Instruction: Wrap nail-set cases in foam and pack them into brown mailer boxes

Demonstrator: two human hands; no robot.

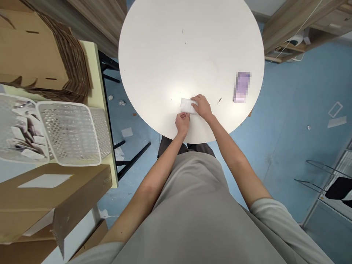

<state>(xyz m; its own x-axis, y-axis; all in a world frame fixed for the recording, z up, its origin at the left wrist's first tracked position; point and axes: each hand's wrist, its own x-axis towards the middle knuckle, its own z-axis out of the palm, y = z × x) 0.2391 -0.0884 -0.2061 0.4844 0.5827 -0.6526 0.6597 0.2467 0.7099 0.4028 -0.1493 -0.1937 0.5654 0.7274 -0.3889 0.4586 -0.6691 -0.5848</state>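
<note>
A small white packet (187, 105) lies near the front edge of the round white table (165, 55). My right hand (202, 106) rests on the packet's right end with its fingers curled over it. Just below the packet, my left hand (182, 123) is closed, its fingertips pinching the packet's lower edge. Both forearms reach up from my body, which is in a grey shirt.
A blurred purple object (242, 86) lies on the table's right side. To my left, a side table holds white mesh baskets (73, 132), flattened cardboard (41, 47) and a brown box (52, 194). Paper scraps dot the blue floor (288, 121).
</note>
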